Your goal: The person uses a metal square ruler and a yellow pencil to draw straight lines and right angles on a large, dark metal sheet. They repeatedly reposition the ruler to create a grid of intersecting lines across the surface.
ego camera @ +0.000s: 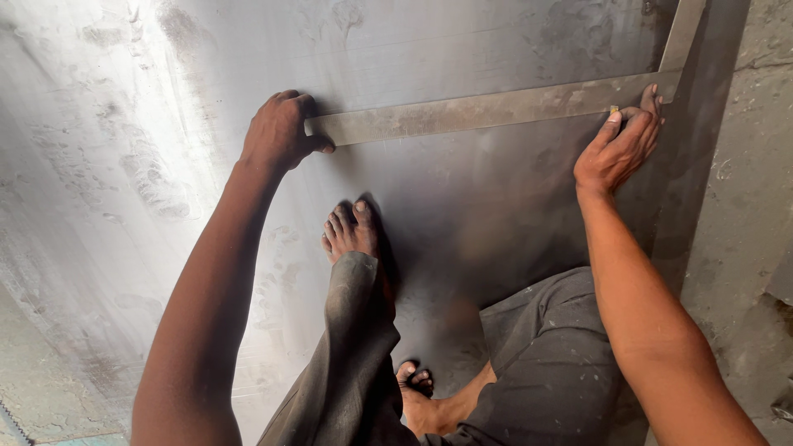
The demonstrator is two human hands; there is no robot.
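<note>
A large grey metal sheet lies flat on the floor. On it rests a metal L-shaped square, its long arm running left to right and its short arm going up at the far right. My left hand presses down on the left end of the long arm. My right hand sits at the square's right corner, pinching a small thin marking tool against the arm's edge. My bare left foot stands on the sheet below the square.
My other bare foot is tucked under my bent legs in dark trousers. A rough concrete floor runs along the sheet's right edge. More concrete shows at the bottom left.
</note>
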